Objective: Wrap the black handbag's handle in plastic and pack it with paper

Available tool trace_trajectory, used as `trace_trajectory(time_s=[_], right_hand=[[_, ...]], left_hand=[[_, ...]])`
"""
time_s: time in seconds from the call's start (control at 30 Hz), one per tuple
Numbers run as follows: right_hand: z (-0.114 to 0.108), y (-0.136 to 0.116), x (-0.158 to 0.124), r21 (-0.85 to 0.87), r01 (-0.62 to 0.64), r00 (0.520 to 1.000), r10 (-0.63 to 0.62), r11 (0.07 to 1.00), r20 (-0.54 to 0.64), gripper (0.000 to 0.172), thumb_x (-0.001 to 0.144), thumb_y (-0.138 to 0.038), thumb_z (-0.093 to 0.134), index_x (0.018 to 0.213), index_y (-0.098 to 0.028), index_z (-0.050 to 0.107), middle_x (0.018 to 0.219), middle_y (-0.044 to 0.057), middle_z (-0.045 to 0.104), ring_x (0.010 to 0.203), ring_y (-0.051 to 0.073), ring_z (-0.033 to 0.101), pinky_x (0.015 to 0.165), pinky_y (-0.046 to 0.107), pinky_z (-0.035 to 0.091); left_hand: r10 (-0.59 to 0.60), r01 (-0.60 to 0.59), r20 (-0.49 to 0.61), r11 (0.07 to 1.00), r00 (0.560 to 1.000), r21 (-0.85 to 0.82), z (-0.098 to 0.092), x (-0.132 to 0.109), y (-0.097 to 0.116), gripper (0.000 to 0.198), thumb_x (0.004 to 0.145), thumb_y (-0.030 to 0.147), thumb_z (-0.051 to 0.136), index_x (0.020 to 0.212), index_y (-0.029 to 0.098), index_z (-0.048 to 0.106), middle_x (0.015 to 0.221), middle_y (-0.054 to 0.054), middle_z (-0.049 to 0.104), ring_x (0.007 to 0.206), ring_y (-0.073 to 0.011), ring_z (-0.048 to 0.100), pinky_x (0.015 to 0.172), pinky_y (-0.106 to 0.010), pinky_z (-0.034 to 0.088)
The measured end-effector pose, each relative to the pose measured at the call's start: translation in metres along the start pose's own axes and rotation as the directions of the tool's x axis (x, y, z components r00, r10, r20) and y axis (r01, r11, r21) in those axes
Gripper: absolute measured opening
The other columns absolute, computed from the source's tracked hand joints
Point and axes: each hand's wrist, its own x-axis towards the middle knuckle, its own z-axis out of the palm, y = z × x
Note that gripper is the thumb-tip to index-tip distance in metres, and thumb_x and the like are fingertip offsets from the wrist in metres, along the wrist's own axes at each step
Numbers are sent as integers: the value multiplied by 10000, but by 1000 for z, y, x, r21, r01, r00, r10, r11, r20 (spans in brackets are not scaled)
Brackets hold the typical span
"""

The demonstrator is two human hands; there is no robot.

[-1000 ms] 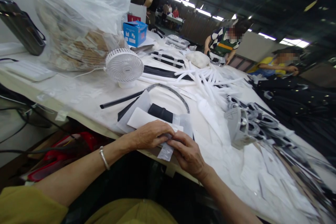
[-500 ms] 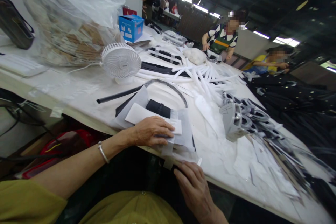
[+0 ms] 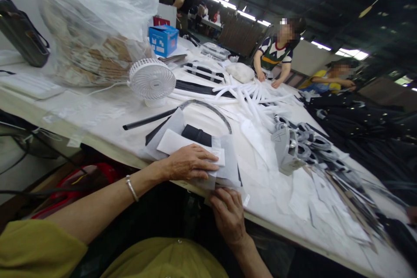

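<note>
My left hand (image 3: 189,163) lies flat, fingers stretched out, on a stack of white fabric pieces (image 3: 177,142) at the near edge of the white table (image 3: 107,117). A black folded piece (image 3: 196,134) sits just beyond the stack. My right hand (image 3: 228,215) is at the table's edge below the stack, fingers curled up against the underside of the overhanging white pieces (image 3: 228,182); whether it grips them is hidden. A bracelet is on my left wrist.
A small white fan (image 3: 152,81) stands behind the stack, with a big plastic bag (image 3: 94,30) and blue box (image 3: 163,40) further back. White strips (image 3: 250,95) and grey-black parts (image 3: 302,143) cover the right. Two people (image 3: 276,52) work at the far side.
My right hand left the white piece it pinched with the left, dropped below the table edge, then rose back to the overhanging pieces. My left hand flattened onto the stack.
</note>
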Motion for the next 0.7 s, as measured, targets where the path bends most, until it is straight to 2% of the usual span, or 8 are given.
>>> trace_trajectory(time_s=[0.13,0.2,0.27,0.4,0.5,0.57,0.7], right_hand=[[-8,9,-18,-50,16,991,-10,999,133,377,896,-55,450,1178,-224,634,1208,85,654,1161,243,579,961,424,465],[-8,12,-22,-98,49,984,-31,994,175,446,908,-46,396,1275,-211,589,1244,87,646,1220,243,544,1001,432,440],[-5,13,-20,-137,39,988,-18,990,151,437,927,-62,397,1292,-218,579,1189,79,674,1170,237,570,971,420,441],[3,10,-2,-94,-2,999,7,996,50,315,929,-102,485,1147,-254,654,972,46,715,939,212,643,840,376,447],[2,5,11,-6,-16,1000,16,1000,13,318,922,-82,470,1099,-260,666,917,29,717,889,196,654,798,355,443],[0,-1,15,57,-14,1000,13,998,8,356,914,-58,436,1104,-260,659,936,25,727,914,195,660,808,357,456],[-5,-17,18,214,-21,999,12,977,41,371,897,-32,415,1101,-248,638,912,26,736,903,184,673,828,371,492]], left_hand=[[-5,5,30,1000,1000,9,1,0,-1,373,966,451,517,1288,281,597,1371,-58,590,1215,-204,565,1033,-333,380],[8,-8,36,1000,999,6,0,1,-1,378,970,448,510,1300,280,587,1378,-59,584,1228,-200,559,1041,-329,371],[23,-23,36,1000,999,2,0,2,-1,376,974,431,510,1312,280,577,1382,-57,582,1239,-195,555,1049,-326,366],[33,-33,36,999,999,-11,-1,2,1,387,976,398,517,1342,275,548,1393,-54,573,1264,-195,539,1059,-329,364],[-38,39,20,998,999,-52,-1,2,2,487,942,386,578,1399,248,483,1354,-72,604,1245,-196,555,1051,-323,384],[-90,91,15,993,996,-77,-1,2,2,512,913,385,621,1383,225,495,1323,-84,625,1220,-203,573,1042,-324,398],[-51,53,13,993,999,-109,1,2,0,324,940,384,586,1221,225,613,1318,-82,631,1218,-188,579,1042,-315,394]])
